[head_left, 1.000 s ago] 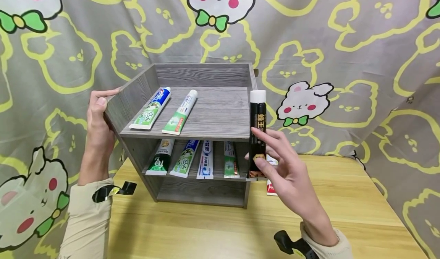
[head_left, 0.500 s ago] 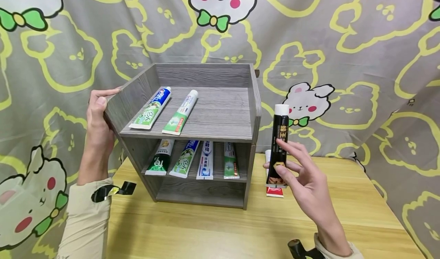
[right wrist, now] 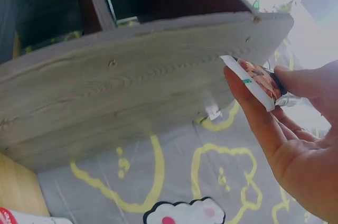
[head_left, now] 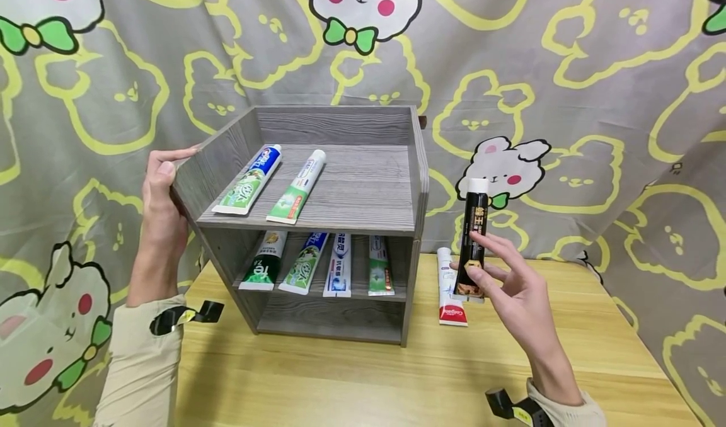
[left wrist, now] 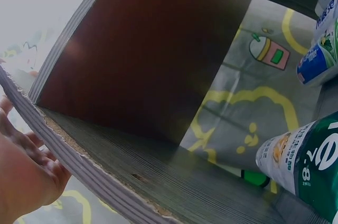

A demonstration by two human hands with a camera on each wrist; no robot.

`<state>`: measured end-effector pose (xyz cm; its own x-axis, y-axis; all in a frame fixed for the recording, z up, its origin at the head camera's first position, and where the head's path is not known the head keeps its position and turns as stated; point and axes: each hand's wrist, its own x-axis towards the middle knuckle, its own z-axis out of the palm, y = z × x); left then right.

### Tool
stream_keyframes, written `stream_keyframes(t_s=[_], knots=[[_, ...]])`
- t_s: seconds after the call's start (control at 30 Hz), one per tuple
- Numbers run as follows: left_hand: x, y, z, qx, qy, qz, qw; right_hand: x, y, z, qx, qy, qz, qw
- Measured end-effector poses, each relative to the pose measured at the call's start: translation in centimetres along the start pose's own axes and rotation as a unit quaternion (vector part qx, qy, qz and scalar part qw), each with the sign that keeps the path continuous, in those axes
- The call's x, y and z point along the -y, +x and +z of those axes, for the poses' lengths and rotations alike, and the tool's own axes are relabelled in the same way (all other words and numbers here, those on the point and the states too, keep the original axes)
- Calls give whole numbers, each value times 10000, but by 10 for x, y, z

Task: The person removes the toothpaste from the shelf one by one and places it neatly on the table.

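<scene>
My right hand (head_left: 513,288) pinches a black toothpaste tube (head_left: 474,225) with a white cap, held upright in the air right of the grey wooden shelf unit (head_left: 363,181). In the right wrist view its crimped end (right wrist: 253,84) shows between thumb and fingers, beside the unit's outer side panel. With my left hand (head_left: 164,206) I grip the edge of the unit's left side panel. Two tubes, a blue-green one (head_left: 249,181) and a white-green one (head_left: 297,187), lie on the top shelf. Several more, including a dark green tube (head_left: 265,260), lie on the middle shelf.
A white and red Colgate tube (head_left: 452,310) lies on the wooden table (head_left: 340,383), right of the unit and behind the held tube. The lowest compartment (head_left: 334,317) opens to the front. A patterned curtain (head_left: 499,49) hangs close behind the table.
My right hand has carried the black tube right and down, away from the unit's right side, uncovering the Colgate tube. The left hand keeps its grip on the panel.
</scene>
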<state>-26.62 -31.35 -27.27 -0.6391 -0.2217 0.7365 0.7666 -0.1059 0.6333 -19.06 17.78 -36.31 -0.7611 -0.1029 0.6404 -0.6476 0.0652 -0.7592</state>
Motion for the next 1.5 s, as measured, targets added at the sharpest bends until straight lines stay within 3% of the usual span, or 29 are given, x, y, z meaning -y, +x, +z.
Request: stream_keyframes(t_s=[0.27, 0.53, 0.73, 0.93, 1.2, 1.5], knots=[[-1, 0, 2, -114, -8, -45, 9999, -12, 0, -14, 445, 38, 669, 9968], [3, 1, 0, -191, -178, -48, 9996, -31, -1, -29, 180, -194, 1161, 9929], [1, 0, 0, -157, -185, -82, 9997, -46, 0, -38, 1, -232, 1203, 9925], [-2, -2, 2, -133, -374, -197, 9990, -62, -1, -44, -143, -641, 1130, 9914], [-3, -2, 0, -120, -301, -105, 9994, -85, -3, -54, -105, -910, 1323, 9870], [0, -1, 1, -85, -205, -106, 9997, -116, -12, -66, -186, -111, 1926, 9810]])
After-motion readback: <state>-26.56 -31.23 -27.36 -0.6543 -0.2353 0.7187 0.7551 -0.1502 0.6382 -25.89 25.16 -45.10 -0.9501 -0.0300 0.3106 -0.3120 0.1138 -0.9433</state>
